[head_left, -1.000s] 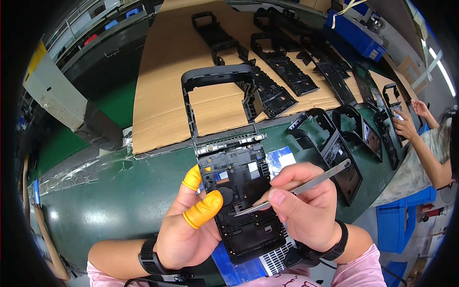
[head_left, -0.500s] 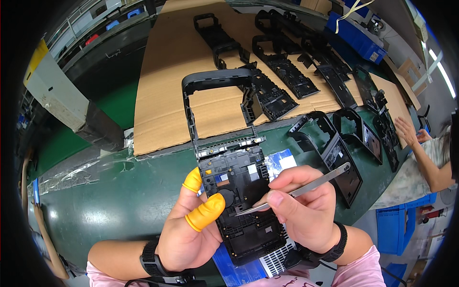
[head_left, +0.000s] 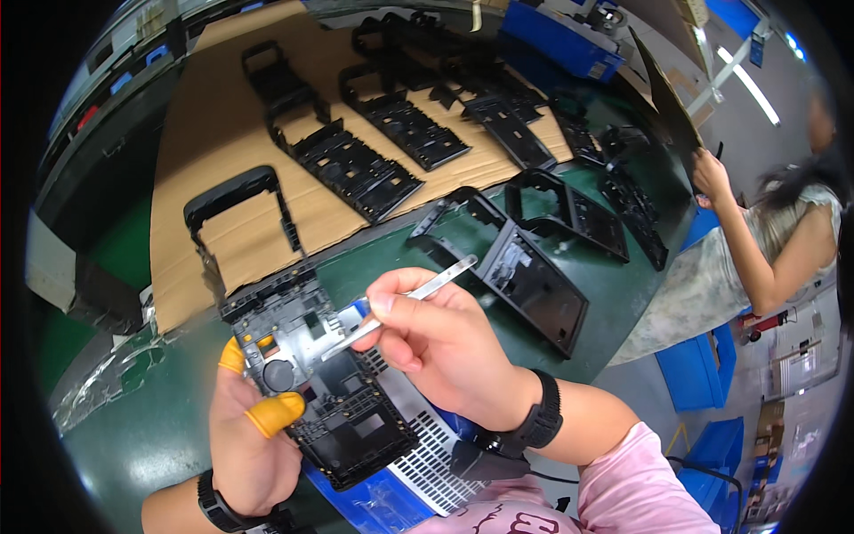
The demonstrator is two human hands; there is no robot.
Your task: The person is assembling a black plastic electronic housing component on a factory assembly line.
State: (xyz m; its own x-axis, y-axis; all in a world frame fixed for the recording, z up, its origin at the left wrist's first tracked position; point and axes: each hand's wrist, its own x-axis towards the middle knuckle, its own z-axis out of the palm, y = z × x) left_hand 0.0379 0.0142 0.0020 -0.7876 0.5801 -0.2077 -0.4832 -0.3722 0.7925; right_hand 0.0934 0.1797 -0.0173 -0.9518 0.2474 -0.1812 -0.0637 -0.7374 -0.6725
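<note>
At the green bench [head_left: 147,432], we see the left hand [head_left: 253,440] clamping its fingers on a black frame [head_left: 336,396], the right hand [head_left: 436,334] pinching a metal tool [head_left: 447,275]; a slackened grip could let it scratch the frame.

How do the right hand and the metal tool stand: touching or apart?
Touching. The head view shows the right hand with its grip closed directly around the metal tool, whose ends stick out on either side.
</note>
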